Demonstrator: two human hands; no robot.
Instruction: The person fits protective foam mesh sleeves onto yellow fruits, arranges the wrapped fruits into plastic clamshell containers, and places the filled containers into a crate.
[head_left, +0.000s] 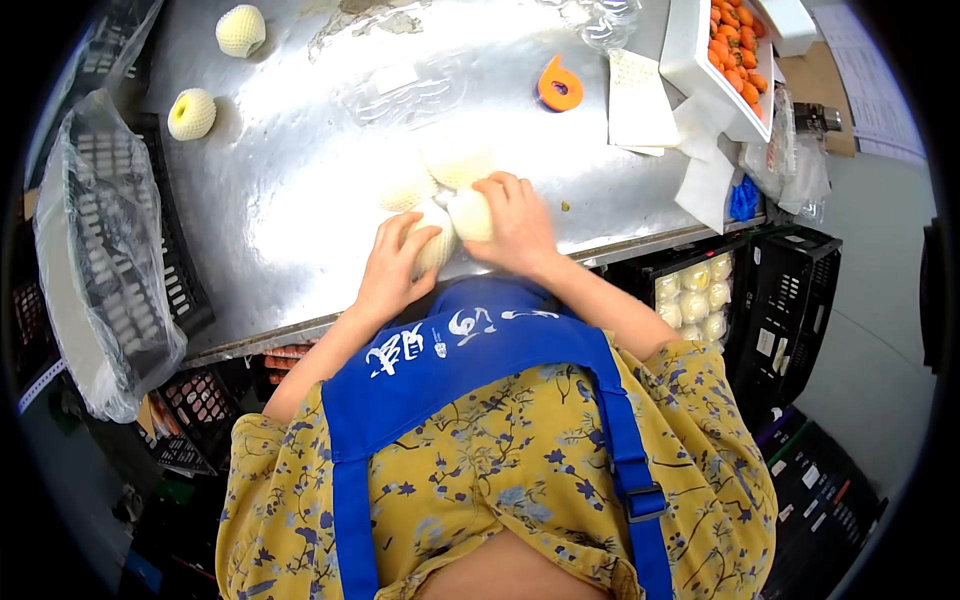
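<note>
Several round fruits in pale foam net sleeves sit bunched near the table's front edge. My left hand (392,262) curls its fingers round the nearest netted fruit (434,240). Against it, my right hand (515,225) grips another netted fruit (470,214) from the right side and is slightly blurred. Just beyond lie two more, a left one (407,188) and a right one (458,165), close together. The kind of fruit is hidden by the nets.
Two more netted fruits, one upper (241,31) and one lower (192,114), lie far left. An orange tape dispenser (560,86), foam sheets (640,100) and a white box (690,45) of orange-red produce are on the right. Plastic-covered black crates (110,250) stand left.
</note>
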